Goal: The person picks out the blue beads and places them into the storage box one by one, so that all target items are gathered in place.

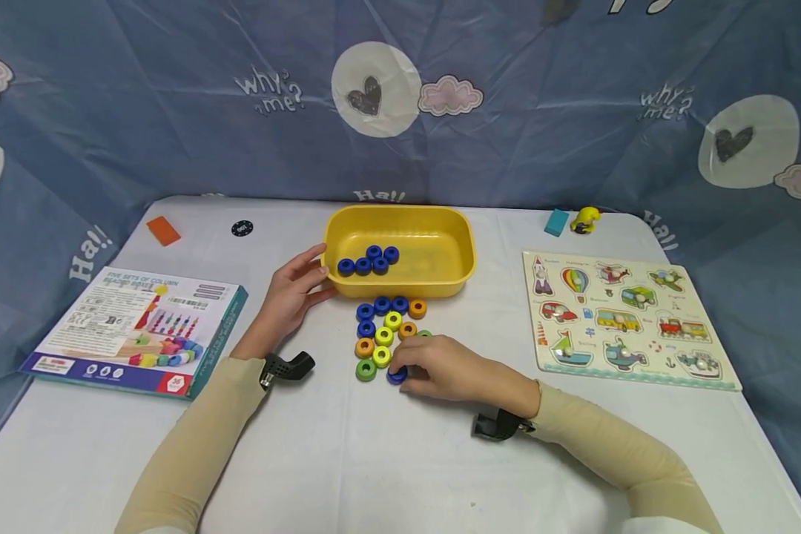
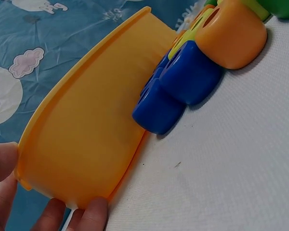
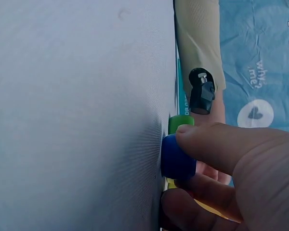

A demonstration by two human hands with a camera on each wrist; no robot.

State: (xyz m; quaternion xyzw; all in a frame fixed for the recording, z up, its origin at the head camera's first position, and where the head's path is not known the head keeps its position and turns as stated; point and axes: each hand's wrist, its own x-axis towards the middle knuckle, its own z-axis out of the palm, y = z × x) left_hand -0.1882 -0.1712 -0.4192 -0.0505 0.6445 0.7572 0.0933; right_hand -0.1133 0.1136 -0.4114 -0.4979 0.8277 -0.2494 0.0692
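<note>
My left hand (image 1: 285, 300) holds the left end of a yellow plastic tray (image 1: 400, 288); in the left wrist view, its fingers (image 2: 97, 214) touch the end wall and rim. Several blue ring beads (image 1: 372, 259) lie in the tray's left half. Between its thumb and a finger, my right hand (image 1: 450, 368) pinches a blue ring bead (image 3: 177, 159), at or just above the cloth. This bead is at the near end of a cluster of blue, orange, yellow and green ring beads in front of the tray, including a green one (image 1: 366, 370). The right hand partly hides another green bead.
A boxed bead set (image 1: 140, 330) lies at the left, and a vehicle picture puzzle board (image 1: 630, 319) at the right. Along the back are an orange block (image 1: 163, 231), a black disc (image 1: 242, 228), a blue block (image 1: 556, 222) and a yellow figurine (image 1: 585, 220). Behind hangs a blue curtain.
</note>
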